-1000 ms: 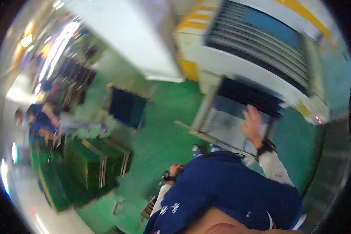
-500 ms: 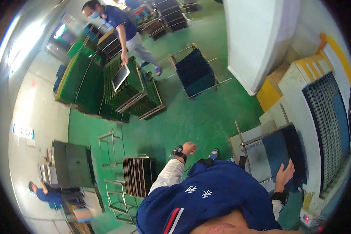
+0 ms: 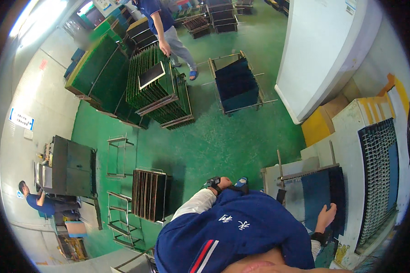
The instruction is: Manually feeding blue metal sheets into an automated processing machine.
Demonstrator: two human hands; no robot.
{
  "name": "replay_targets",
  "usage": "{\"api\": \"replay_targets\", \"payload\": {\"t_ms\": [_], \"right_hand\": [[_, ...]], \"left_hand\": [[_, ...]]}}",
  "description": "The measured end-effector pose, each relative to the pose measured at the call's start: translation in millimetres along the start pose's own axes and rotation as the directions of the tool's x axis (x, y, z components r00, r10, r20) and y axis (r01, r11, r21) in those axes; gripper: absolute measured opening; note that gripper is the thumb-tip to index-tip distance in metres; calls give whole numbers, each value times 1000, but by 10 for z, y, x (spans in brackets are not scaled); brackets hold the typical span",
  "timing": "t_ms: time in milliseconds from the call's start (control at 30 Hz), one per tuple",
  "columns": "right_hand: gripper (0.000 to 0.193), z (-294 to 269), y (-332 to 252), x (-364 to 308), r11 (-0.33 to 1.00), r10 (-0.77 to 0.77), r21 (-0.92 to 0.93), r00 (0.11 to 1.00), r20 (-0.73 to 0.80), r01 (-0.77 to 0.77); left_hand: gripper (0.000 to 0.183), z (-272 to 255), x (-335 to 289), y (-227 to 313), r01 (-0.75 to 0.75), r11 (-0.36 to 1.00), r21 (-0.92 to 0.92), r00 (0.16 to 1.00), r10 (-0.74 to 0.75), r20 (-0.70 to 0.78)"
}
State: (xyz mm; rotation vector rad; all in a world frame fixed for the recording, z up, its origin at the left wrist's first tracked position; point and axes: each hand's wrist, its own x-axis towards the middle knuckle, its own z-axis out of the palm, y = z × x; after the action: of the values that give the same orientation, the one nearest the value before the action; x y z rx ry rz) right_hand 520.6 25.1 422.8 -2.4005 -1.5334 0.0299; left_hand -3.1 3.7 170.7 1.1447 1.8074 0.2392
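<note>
My right hand (image 3: 325, 216) is over a metal rack (image 3: 310, 173) of dark blue panels (image 3: 316, 193) at the right. Its thumb and fingers are apart and nothing shows between them; whether it touches a panel I cannot tell. A black band is round that wrist. My left hand (image 3: 224, 182) hangs in front of my body, by the hem of my blue shirt, with a black device strapped at the wrist. Its fingers are too small and partly hidden to make out.
A machine (image 3: 380, 168) with a ribbed conveyor stands at the right. One rack of dark panels (image 3: 236, 86) is ahead, another (image 3: 151, 194) at left. Bare metal frames (image 3: 119, 214) stand beside it. Far left, a co-worker (image 3: 168, 41) stands by racked green-edged boards (image 3: 155, 91); another person (image 3: 45, 202) works near the wall.
My view has shifted and turned. My left hand has drawn in toward my body, while my right hand stays over the rack. The co-worker's framed panel now lies on the boards.
</note>
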Motion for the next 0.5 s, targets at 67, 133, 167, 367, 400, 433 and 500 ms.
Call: {"api": "replay_targets", "payload": {"t_ms": [67, 133, 167, 367, 400, 433, 500], "right_hand": [[25, 71, 46, -24, 999, 18, -28, 999, -30, -19], [26, 24, 21, 9, 998, 53, -18, 999, 8, -53], [27, -3, 4, 25, 996, 87, -9, 995, 49, -86], [38, 3, -158, 224, 984, 101, -168, 971, 216, -65], [38, 46, -98, 261, 982, 72, -184, 971, 226, -30], [32, 113, 40, 254, 981, 17, -192, 980, 198, 21], [29, 153, 227, 293, 968, -69, -222, 972, 226, 120]], "left_hand": [[26, -57, -1, 35, 0, 999, 42, 998, -2, 60], [23, -158, -34, 99, -236, 947, 218, 965, 201, 168], [23, -186, -54, 134, -234, 948, 214, 965, 201, 167], [20, 347, 394, -871, -394, 919, 18, 912, 388, 134], [19, 255, 224, -613, -340, 920, 198, 940, 324, 108], [19, 91, 17, -215, -282, 885, 370, 959, 266, 96], [20, 48, 5, -155, -305, 812, 498, 952, 256, 166]]}}
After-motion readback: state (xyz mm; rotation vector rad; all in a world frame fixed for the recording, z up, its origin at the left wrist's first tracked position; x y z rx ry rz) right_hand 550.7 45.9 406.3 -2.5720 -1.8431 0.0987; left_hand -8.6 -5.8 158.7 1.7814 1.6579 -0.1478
